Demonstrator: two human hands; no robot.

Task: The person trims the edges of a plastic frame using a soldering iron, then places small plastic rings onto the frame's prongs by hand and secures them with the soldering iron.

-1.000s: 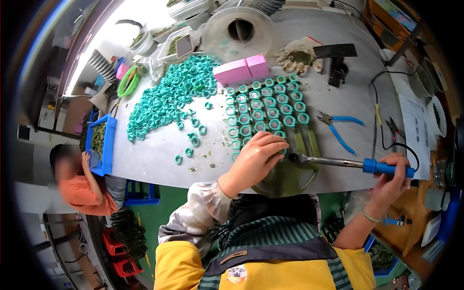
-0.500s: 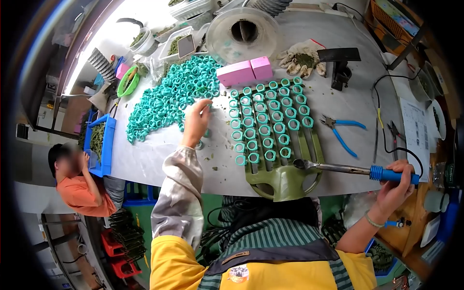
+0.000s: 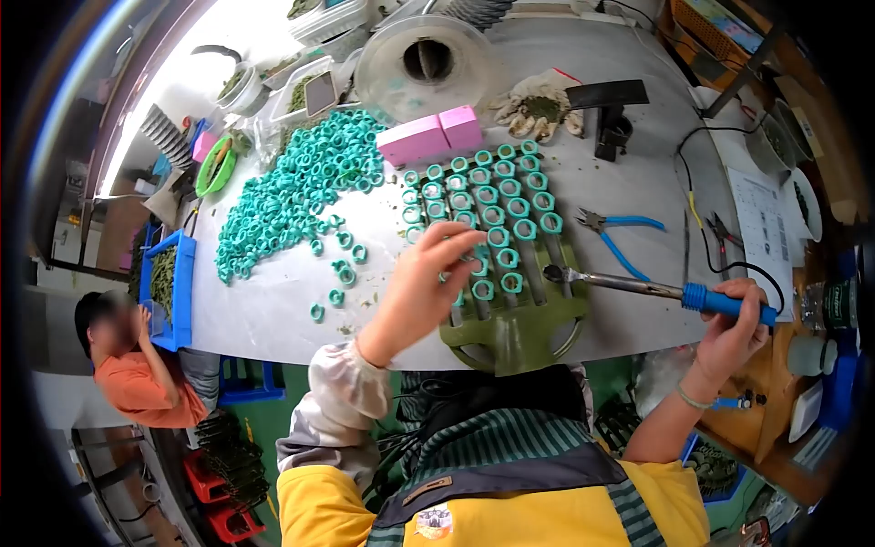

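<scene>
My right hand (image 3: pixel 734 328) is wrapped round the blue handle of a soldering iron (image 3: pixel 629 284), whose wide dark tip lies over the slots of an olive-green slotted plastic piece (image 3: pixel 510 345). Rows of teal hexagonal plastic rings (image 3: pixel 493 216) sit along the slats of this piece. My left hand (image 3: pixel 410 296) is over its left side, fingers bent and drawn together among the rings; what they hold, if anything, is hidden. To the left spreads a big pile of loose teal rings (image 3: pixel 301 182), with several strays nearer me.
Pink blocks (image 3: pixel 428 139) stand behind the green piece. Blue-handled pliers (image 3: pixel 620 239) lie to its right, and a dirty glove (image 3: pixel 540 105) and a black stand (image 3: pixel 612 128) behind. The iron's cable (image 3: pixel 706 219) curves at right. Another person (image 3: pixel 141 365) sits at far left.
My left hand has moved right from beside the loose rings to above the ringed green piece. My right hand still holds the soldering iron. The whole view has shifted slightly.
</scene>
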